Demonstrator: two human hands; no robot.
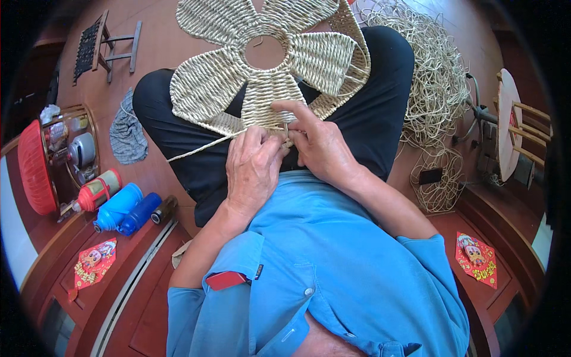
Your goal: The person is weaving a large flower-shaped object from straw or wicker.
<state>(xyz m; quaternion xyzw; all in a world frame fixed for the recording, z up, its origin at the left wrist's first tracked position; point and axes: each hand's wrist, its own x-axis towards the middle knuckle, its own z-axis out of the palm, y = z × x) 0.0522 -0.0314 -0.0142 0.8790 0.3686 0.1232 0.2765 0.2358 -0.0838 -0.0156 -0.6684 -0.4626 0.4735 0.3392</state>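
Observation:
Across my lap lies a flower-shaped piece woven from straw-coloured cord [205, 83], with broad petals round an open ring. My left hand [254, 160] is closed at the lower edge of the nearest petal, pinching the woven edge. A loose strand of cord [199, 150] runs out from it to the left. My right hand [318, 140] works beside it, thumb and fingers closed round a thin, pale upright piece at the same edge; whether that is cord or a tool I cannot tell. Its index finger reaches over the petal. Fingertips of both hands nearly meet.
A big tangled heap of cord [437, 77] lies on the floor at the right. At the left are a grey cloth [128, 134], blue flasks [119, 207] and a small table with a red cover [37, 169]. A wooden stool [514, 125] stands far right.

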